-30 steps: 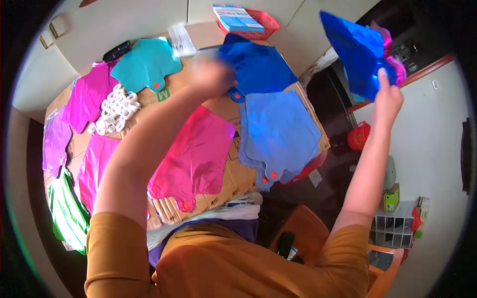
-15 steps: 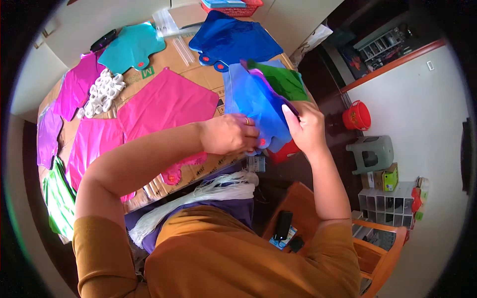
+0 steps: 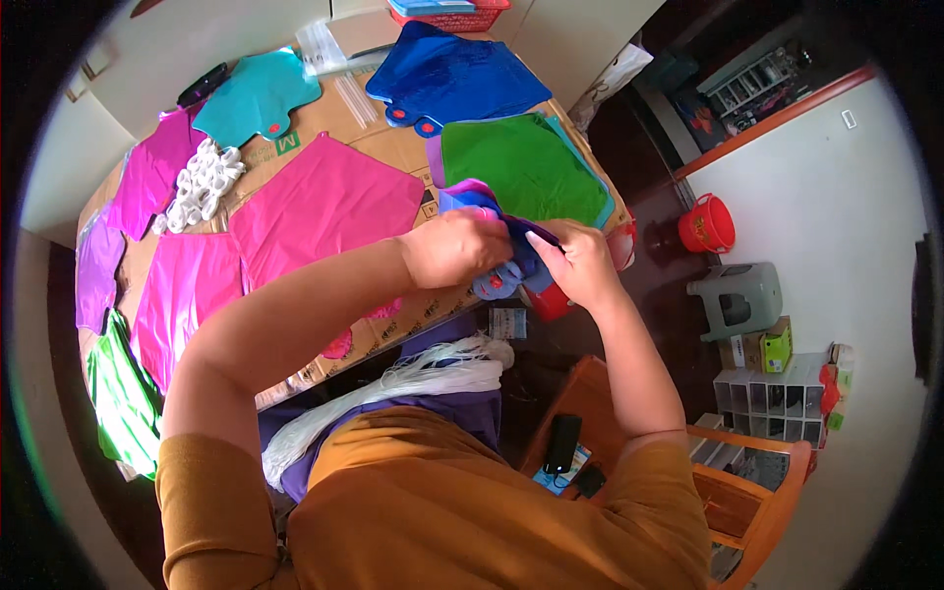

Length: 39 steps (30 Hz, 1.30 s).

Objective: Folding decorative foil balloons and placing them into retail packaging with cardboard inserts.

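Note:
A flat blue foil piece (image 3: pixel 523 258) with a purple edge hangs bunched between my two hands at the table's near right edge. My left hand (image 3: pixel 460 246) has its fingers closed on the left side of it. With the thumb on top, my right hand (image 3: pixel 580 264) pinches its right side. A rounded blue tab with a red dot (image 3: pixel 496 283) dangles below my fingers. Just beyond my hands lies a flat green foil piece (image 3: pixel 526 167), with purple and teal edges showing from under it. What my left fingertips grip is partly hidden.
Pink foil pieces (image 3: pixel 329 202) lie left of my hands on the cardboard-covered table (image 3: pixel 305 147). Dark blue (image 3: pixel 457 74) and teal foil (image 3: pixel 258 96) lie farther back, near a bundle of white cord (image 3: pixel 205 182). White strands (image 3: pixel 393 388) rest across my lap. A wooden chair (image 3: pixel 737 497) stands right.
The blue piece was spread wider and partly covered the green foil; now it is gathered smaller between my hands. The green piece now lies flat and more exposed.

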Each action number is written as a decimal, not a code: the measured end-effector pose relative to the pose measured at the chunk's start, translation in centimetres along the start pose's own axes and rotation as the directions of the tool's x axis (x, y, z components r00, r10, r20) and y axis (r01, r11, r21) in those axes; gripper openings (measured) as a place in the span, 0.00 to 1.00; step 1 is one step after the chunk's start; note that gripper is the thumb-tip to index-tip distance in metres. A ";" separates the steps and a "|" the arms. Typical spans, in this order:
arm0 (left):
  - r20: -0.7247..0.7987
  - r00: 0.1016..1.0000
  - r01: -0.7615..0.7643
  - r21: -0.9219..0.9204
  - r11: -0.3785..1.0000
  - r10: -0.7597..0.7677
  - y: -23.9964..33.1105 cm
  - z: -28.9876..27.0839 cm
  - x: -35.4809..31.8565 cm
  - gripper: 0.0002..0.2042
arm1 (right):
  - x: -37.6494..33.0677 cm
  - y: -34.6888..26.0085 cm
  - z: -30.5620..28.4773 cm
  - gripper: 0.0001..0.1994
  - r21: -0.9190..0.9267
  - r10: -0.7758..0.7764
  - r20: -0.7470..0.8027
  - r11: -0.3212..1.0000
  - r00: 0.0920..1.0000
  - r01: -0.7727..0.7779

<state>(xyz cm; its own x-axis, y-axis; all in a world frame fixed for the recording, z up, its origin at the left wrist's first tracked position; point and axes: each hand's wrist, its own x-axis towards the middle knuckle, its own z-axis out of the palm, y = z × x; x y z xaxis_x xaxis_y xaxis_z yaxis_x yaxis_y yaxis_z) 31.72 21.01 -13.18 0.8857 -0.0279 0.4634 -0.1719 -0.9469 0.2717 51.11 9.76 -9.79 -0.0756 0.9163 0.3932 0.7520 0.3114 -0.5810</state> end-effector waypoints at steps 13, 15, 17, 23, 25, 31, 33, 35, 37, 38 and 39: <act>0.405 0.658 0.732 -0.543 0.411 -0.635 -0.8 -2.9 2.8 0.06 | 0.6 -1.2 -1.4 0.15 0.077 0.125 0.160 0.987 0.979 -0.139; 0.133 0.780 0.574 -0.539 0.616 -0.611 -0.6 -2.2 2.8 0.06 | 0.7 -1.5 -1.5 0.16 -0.030 0.253 0.203 0.967 0.946 -0.252; -0.157 0.869 0.371 -0.418 0.829 -0.469 0.3 -1.4 3.2 0.05 | 0.6 -1.8 -1.2 0.15 -0.226 0.523 0.220 0.849 0.823 -0.478; 0.091 0.990 -0.140 0.611 0.780 0.106 1.6 -1.7 1.8 0.10 | -0.2 3.2 0.1 0.06 0.156 0.643 0.070 0.748 0.763 -0.645; 0.108 0.979 0.075 0.593 0.802 -0.172 1.0 -1.2 1.0 0.15 | 1.6 2.9 -2.1 0.05 0.402 0.773 0.012 0.577 0.635 -0.711; -0.012 0.869 0.475 0.302 0.826 -0.495 0.7 -1.3 0.6 0.23 | 5.1 17.1 -22.5 0.21 0.766 0.817 -0.287 0.509 0.500 -0.392; -0.014 0.875 0.467 0.292 0.835 -0.484 0.6 -1.6 1.1 0.24 | 5.1 18.2 -29.5 0.21 0.622 0.755 -0.507 0.655 0.416 -0.430; 0.008 0.854 0.498 0.271 0.824 -0.519 0.4 -1.6 1.0 0.24 | 7.4 16.4 -31.8 0.20 0.274 0.592 -0.676 0.755 0.439 -0.595; 0.039 0.823 0.541 0.255 0.802 -0.567 0.4 -2.0 0.8 0.24 | 10.6 10.7 -29.6 0.19 -0.008 0.427 -0.652 0.822 0.626 -0.569; -0.073 0.831 0.554 0.189 0.811 -0.551 0.2 -1.4 0.4 0.20 | 11.8 8.2 -28.3 0.20 -0.150 0.341 -0.590 0.844 0.732 -0.515; -0.180 0.821 0.567 0.139 0.812 -0.542 0.6 -1.8 -0.6 0.19 | 13.3 3.8 -25.2 0.20 -0.280 0.268 -0.473 0.857 0.839 -0.432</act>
<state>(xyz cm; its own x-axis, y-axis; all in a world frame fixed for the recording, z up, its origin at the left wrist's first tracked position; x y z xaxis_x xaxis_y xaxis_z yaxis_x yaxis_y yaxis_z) 30.31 21.01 -11.77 0.7429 0.5480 0.3846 0.4225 -0.8294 0.3656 69.40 16.77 11.19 0.4481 0.7335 0.5111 0.8608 -0.1996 -0.4682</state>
